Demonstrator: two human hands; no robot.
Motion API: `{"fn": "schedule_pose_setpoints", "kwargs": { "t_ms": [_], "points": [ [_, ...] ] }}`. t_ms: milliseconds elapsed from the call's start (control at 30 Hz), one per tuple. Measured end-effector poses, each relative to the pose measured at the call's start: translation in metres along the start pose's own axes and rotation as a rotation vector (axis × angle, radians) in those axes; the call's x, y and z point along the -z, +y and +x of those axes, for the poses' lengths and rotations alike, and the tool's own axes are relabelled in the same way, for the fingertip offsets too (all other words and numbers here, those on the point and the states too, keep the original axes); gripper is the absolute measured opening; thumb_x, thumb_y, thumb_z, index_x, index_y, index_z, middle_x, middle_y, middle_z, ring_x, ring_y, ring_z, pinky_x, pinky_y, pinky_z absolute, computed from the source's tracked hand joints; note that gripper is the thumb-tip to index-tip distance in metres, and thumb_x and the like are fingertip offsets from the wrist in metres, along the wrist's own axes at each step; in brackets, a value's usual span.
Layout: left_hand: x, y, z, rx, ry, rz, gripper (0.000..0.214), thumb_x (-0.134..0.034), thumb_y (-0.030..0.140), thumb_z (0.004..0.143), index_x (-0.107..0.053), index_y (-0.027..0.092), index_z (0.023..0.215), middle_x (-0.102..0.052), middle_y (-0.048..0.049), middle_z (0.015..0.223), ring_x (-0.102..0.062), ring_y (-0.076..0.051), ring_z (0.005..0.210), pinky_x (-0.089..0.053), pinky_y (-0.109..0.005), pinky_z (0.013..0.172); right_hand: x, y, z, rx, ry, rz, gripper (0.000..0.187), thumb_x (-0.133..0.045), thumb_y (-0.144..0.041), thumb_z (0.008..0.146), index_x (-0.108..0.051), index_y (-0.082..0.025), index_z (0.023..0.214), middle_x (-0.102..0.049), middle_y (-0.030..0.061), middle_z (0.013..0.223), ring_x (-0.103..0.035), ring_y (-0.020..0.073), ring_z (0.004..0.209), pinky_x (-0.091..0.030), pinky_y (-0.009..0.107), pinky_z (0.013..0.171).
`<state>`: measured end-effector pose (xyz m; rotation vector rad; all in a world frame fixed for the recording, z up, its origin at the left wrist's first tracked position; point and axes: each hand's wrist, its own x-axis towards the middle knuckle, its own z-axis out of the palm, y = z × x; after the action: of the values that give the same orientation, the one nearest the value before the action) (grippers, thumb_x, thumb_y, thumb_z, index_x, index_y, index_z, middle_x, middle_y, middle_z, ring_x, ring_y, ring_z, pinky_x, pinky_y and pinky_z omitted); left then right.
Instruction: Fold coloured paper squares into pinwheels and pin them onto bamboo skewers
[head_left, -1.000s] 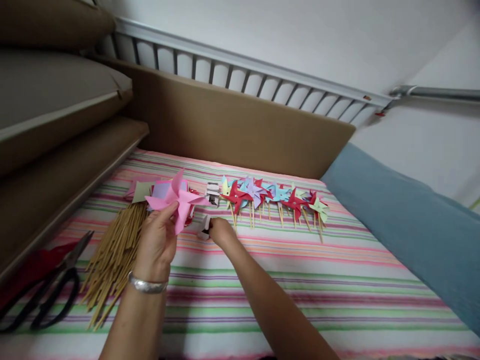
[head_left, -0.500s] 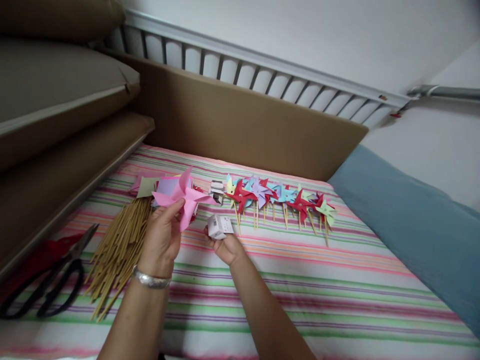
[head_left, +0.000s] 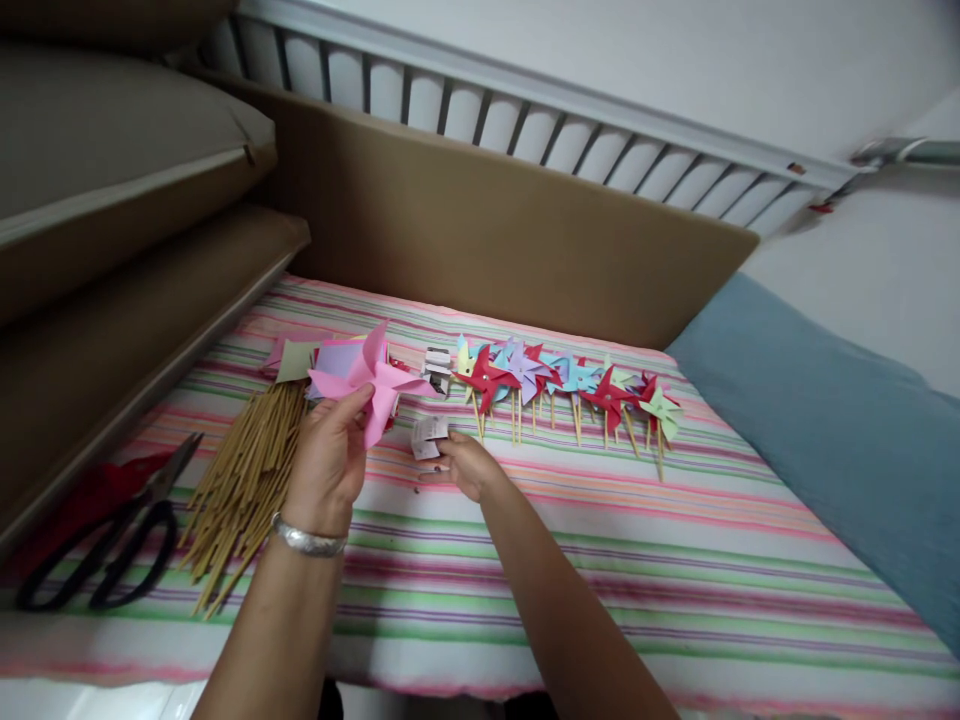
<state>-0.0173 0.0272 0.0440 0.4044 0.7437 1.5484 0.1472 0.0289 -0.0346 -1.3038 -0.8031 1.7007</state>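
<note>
My left hand (head_left: 334,445) pinches a pink paper pinwheel (head_left: 377,388) between thumb and fingers, holding it above the cloth. My right hand (head_left: 466,462) is just right of it, its thumb side against a small white printed cardboard box (head_left: 430,438); the lower fingers reach out below the box. The grip is partly hidden by the box. Below the box, a tiny dark piece (head_left: 416,490) shows near the fingertips. Under and behind the pinwheel lie coloured paper squares (head_left: 298,360). A bundle of thin wooden sticks (head_left: 244,490) lies left of my left hand.
Finished pinwheels on sticks (head_left: 525,375) lie in a row at the back right. A second small box (head_left: 436,370) sits behind the first. Black-handled scissors (head_left: 124,535) and a red item (head_left: 94,505) lie left. A brown board (head_left: 480,235) stands along the back before a radiator (head_left: 502,120).
My right hand has changed its hold, from fingers beneath the white box to its right side, with the lower fingers now stretched out. My left hand still holds the pinwheel. The view has shifted slightly.
</note>
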Motion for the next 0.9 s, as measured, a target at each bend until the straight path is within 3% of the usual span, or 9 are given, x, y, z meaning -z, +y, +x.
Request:
{"fn": "schedule_pose_setpoints", "kwargs": {
  "t_ms": [100,300,400,533,700,900],
  "points": [
    [-0.001,0.001,-0.001,0.001,0.001,-0.019,0.012,-0.076,0.013,0.053,-0.065,0.013,0.057,-0.067,0.0016,0.056,-0.06,-0.009,0.052,-0.049,-0.02,0.055,0.001,-0.011,-0.006,0.046,0.018,-0.143,0.026,-0.063,-0.024,0.068,-0.064,-0.015,0.093,-0.07,0.0086,0.089,-0.067,0.0224,0.082,-0.053,0.042,0.075],
    [-0.003,0.003,-0.002,0.006,0.012,-0.026,0.012,-0.076,0.013,0.052,-0.064,0.013,0.055,-0.067,0.0009,0.055,-0.06,-0.009,0.05,-0.047,-0.019,0.05,0.012,0.001,-0.012,0.236,0.267,-0.439,0.021,-0.058,-0.027,0.071,-0.064,-0.017,0.088,-0.069,0.0071,0.095,-0.063,0.022,0.092,-0.048,0.037,0.081],
    [-0.002,0.003,-0.001,0.002,0.01,-0.033,0.011,-0.076,0.013,0.053,-0.065,0.013,0.055,-0.067,0.001,0.054,-0.06,-0.009,0.051,-0.047,-0.018,0.051,0.009,0.013,-0.01,0.304,0.293,-0.59,0.024,-0.058,-0.026,0.07,-0.066,-0.018,0.091,-0.07,0.0053,0.089,-0.064,0.0194,0.083,-0.049,0.033,0.077],
    [-0.001,0.003,-0.001,-0.004,-0.008,-0.038,0.01,-0.075,0.012,0.054,-0.066,0.012,0.057,-0.066,0.0008,0.054,-0.058,-0.008,0.05,-0.045,-0.017,0.048,-0.006,0.017,-0.004,0.388,0.331,-0.84,0.034,-0.066,-0.022,0.064,-0.065,-0.02,0.098,-0.067,0.0046,0.096,-0.061,0.0183,0.082,-0.046,0.029,0.073],
    [-0.001,0.005,-0.001,-0.004,0.005,-0.056,0.01,-0.075,0.012,0.056,-0.065,0.012,0.056,-0.066,0.0009,0.054,-0.056,-0.008,0.047,-0.044,-0.017,0.044,-0.018,0.017,0.003,0.427,0.371,-1.114,0.008,-0.062,-0.017,0.069,-0.068,-0.018,0.072,-0.065,0.005,0.084,-0.059,0.0177,0.079,-0.042,0.025,0.068],
    [-0.001,0.013,-0.003,-0.022,0.03,-0.085,0.008,-0.072,0.01,0.058,-0.066,0.013,0.059,-0.068,0.0015,0.058,-0.059,-0.01,0.051,-0.048,-0.019,0.046,-0.013,-0.006,0.004,0.469,0.438,-1.295,0.015,-0.055,-0.019,0.078,-0.068,-0.019,0.086,-0.065,0.0047,0.091,-0.06,0.0151,0.081,-0.041,0.022,0.07]
  ]
}}
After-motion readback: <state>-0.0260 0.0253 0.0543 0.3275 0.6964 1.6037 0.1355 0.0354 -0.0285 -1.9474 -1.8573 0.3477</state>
